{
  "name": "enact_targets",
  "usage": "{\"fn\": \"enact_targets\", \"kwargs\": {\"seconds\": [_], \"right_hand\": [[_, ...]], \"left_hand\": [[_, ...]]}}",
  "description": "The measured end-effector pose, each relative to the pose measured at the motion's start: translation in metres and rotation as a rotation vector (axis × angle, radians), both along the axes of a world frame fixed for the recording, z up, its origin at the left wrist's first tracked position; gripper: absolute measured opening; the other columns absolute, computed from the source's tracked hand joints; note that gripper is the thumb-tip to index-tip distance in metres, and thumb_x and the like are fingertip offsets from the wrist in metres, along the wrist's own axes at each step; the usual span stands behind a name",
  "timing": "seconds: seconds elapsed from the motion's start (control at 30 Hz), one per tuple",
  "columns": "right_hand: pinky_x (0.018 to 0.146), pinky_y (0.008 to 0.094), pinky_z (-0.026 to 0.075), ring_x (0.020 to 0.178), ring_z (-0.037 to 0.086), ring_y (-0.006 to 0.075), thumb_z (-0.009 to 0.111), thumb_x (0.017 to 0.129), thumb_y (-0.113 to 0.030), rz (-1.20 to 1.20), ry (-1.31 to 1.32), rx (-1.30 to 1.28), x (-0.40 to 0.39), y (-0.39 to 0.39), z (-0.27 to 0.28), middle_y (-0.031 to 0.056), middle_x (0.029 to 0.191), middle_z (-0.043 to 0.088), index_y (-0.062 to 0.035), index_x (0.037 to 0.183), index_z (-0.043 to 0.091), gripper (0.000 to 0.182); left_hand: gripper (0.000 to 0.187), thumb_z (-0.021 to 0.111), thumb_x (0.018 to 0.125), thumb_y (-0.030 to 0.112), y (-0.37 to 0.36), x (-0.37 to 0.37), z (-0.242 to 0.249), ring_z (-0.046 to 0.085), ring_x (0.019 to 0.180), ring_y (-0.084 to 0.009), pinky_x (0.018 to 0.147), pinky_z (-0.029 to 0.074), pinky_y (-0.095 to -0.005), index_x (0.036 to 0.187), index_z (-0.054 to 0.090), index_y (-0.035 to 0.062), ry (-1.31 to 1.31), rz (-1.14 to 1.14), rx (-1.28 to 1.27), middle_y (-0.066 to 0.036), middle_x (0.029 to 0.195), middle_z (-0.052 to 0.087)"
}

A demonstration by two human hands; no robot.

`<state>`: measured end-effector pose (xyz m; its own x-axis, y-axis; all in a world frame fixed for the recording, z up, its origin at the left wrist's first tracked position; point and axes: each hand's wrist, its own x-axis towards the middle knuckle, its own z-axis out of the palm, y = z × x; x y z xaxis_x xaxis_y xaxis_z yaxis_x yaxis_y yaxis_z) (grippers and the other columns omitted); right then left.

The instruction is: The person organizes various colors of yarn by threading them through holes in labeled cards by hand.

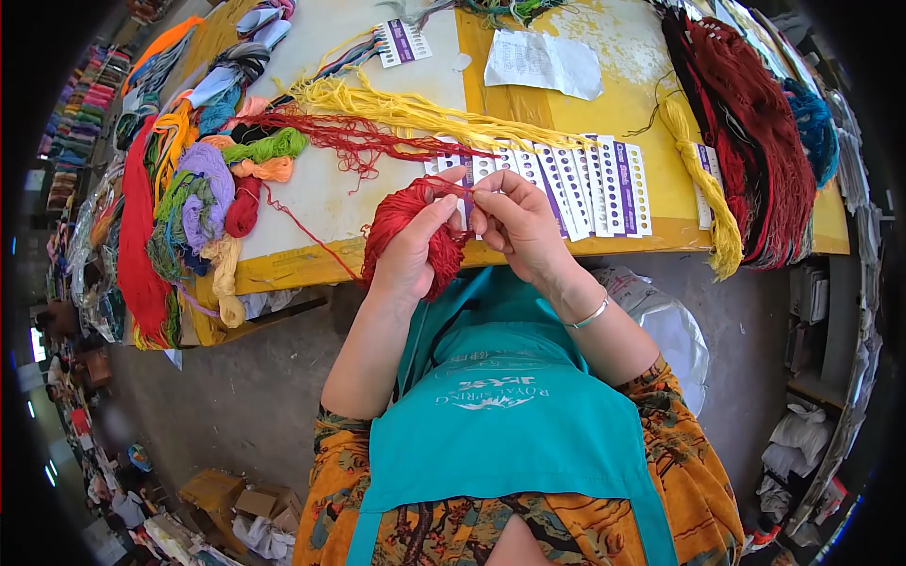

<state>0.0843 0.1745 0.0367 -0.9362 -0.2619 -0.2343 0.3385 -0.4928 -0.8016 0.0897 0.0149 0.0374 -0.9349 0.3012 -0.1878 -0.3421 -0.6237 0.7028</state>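
Observation:
My left hand [415, 241] is wrapped round a bundle of red thread [389, 224] at the table's front edge. Close beside it, my right hand [517, 219] pinches a red strand drawn from that bundle, thumb against the fingers. Just behind both hands lies a fanned row of white cards [618, 184] with punched holes and purple print. Across the cards' far ends stretch yellow threads [425, 111] and loose dark red threads [354, 139]. One red strand trails from the bundle leftward over the table edge.
Heaped colored skeins [203, 193] cover the table's left end. Dark red skeins [731, 113] and a yellow skein [703, 184] hang over the right edge. A creased paper [543, 64] and a threaded card [404, 42] lie farther back. Cardboard boxes [222, 495] stand on the floor.

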Motion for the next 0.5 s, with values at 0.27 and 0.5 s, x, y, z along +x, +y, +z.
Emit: {"fn": "enact_targets", "kwargs": {"seconds": [0.27, 0.5], "right_hand": [[0.042, 0.017, 0.028, 0.048, 0.045, 0.0045, 0.056, 0.094, -0.012, 0.015, -0.004, 0.007, -0.001, 0.001, -0.001, 0.0029, 0.07, 0.061, -0.0063, 0.092, 0.055, 0.007], [0.043, 0.0164, 0.027, 0.051, 0.042, 0.0041, 0.058, 0.091, -0.011, 0.019, -0.113, -0.189, -0.004, 0.011, 0.006, 0.0029, 0.075, 0.06, -0.0057, 0.092, 0.055, 0.007]], "left_hand": [[0.035, 0.055, 0.092, 0.007, 0.008, 0.003, 0.011, 0.053, 0.081, -0.0077, 0.077, 0.045, -0.0225, 0.126, 0.055, 0.0007, -0.023, 0.056, -0.06, 0.0, 0.09, 0.058], [0.043, 0.052, 0.082, 0.01, -0.008, -0.002, 0.0, 0.057, 0.088, -0.0175, 0.088, 0.046, -0.0317, 0.121, 0.054, -0.0063, -0.067, 0.004, -0.058, -0.004, 0.089, 0.056]]}}
